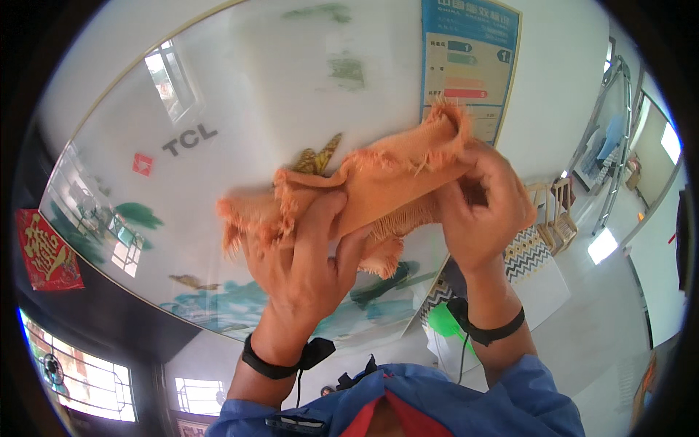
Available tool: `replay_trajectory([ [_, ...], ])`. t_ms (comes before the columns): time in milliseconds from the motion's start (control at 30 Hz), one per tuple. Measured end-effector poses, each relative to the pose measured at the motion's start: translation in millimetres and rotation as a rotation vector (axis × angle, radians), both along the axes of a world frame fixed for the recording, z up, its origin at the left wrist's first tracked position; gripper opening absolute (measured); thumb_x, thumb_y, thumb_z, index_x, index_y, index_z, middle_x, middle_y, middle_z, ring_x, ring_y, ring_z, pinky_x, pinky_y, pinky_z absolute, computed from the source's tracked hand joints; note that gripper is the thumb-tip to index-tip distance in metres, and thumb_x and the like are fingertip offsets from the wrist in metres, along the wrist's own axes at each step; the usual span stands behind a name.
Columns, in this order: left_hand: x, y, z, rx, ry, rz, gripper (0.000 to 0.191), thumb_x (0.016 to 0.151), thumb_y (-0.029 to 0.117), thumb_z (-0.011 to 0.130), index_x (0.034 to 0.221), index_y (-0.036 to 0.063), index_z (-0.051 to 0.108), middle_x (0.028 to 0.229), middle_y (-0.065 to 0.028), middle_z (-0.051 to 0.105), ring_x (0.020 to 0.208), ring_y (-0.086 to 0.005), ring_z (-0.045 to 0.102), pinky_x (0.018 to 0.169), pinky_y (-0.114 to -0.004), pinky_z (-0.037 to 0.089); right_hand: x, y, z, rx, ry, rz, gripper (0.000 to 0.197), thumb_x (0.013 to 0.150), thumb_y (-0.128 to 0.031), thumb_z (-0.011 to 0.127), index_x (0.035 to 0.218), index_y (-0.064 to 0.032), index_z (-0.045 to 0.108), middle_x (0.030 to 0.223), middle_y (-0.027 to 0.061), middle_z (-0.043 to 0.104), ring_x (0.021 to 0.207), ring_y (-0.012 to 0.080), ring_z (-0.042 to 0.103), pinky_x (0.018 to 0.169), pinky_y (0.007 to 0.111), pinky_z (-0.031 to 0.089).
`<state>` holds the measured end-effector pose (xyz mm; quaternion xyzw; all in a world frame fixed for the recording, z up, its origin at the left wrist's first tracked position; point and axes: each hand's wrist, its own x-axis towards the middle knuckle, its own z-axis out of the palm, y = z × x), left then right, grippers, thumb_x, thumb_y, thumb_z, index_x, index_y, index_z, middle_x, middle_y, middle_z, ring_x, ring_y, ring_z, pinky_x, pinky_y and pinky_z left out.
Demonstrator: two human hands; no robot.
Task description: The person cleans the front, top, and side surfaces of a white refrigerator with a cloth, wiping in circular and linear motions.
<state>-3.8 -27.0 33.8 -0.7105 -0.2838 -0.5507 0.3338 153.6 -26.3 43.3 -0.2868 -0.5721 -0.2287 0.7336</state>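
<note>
Both my hands hold a frayed orange cloth (387, 183) in front of a glossy white TCL appliance panel (256, 98) painted with green leaves, a butterfly and blue-green water. My left hand (308, 251) has its fingers in and behind the folds at the cloth's left part. At the cloth's right end, my right hand (483, 202) pinches it between thumb and curled fingers. Part of the cloth hangs below, between the hands. The cloth covers the lower edge of an energy label (467, 60) stuck on the panel. Whether the cloth touches the panel I cannot tell.
A red paper decoration (49, 251) is at the far left, above a barred window (82, 371). To the right are wooden chairs (554, 218), a metal ladder (617, 147) and a table with a zigzag-patterned cover (529, 257). A green object (445, 319) lies near my right wrist.
</note>
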Motion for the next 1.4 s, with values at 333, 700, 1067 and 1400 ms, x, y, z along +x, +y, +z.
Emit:
replay_trajectory([
  [333, -4, -10, -59, 0.001, 0.209, 0.067, 0.016, 0.057, 0.014, 0.057, 0.069, 0.0059, 0.052, 0.077, -0.0112, 0.048, 0.064, -0.0265, 0.046, 0.056, -0.035, 0.035, 7, -14, -73, -0.362, -0.059, 0.078, 0.015, 0.057, -0.001, 0.055, 0.071, 0.0019, 0.051, 0.065, 0.0108, 0.052, 0.057, 0.0161, 0.050, 0.050, 0.022, 0.040],
  [700, -23, -17, -58, -0.076, 0.161, 0.107, 0.016, 0.055, 0.016, 0.061, 0.066, 0.0071, 0.053, 0.074, -0.0070, 0.050, 0.065, -0.0245, 0.047, 0.055, -0.035, 0.034, -8, -14, -78, -0.208, -0.171, 0.054, 0.018, 0.054, -0.002, 0.059, 0.070, 0.0001, 0.051, 0.065, 0.0102, 0.053, 0.050, 0.0183, 0.050, 0.045, 0.022, 0.040],
  [1067, -53, -29, -66, -0.170, -0.056, 0.175, 0.016, 0.052, 0.010, 0.058, 0.067, 0.0049, 0.053, 0.079, -0.0125, 0.049, 0.066, -0.0272, 0.045, 0.055, -0.032, 0.034, -32, -24, -86, -0.374, -0.239, 0.227, 0.023, 0.060, -0.001, 0.057, 0.080, 0.0047, 0.048, 0.071, 0.0122, 0.054, 0.054, 0.0124, 0.051, 0.046, 0.018, 0.040],
  [1400, -74, -21, -77, -0.199, -0.277, 0.178, 0.028, 0.042, 0.005, 0.059, 0.069, 0.0052, 0.051, 0.079, -0.0135, 0.049, 0.072, -0.0308, 0.046, 0.065, -0.038, 0.036, -52, 10, -88, -0.151, -0.344, 0.442, 0.018, 0.057, 0.005, 0.054, 0.075, 0.0031, 0.049, 0.066, 0.0125, 0.053, 0.048, 0.0125, 0.050, 0.043, 0.018, 0.040],
])
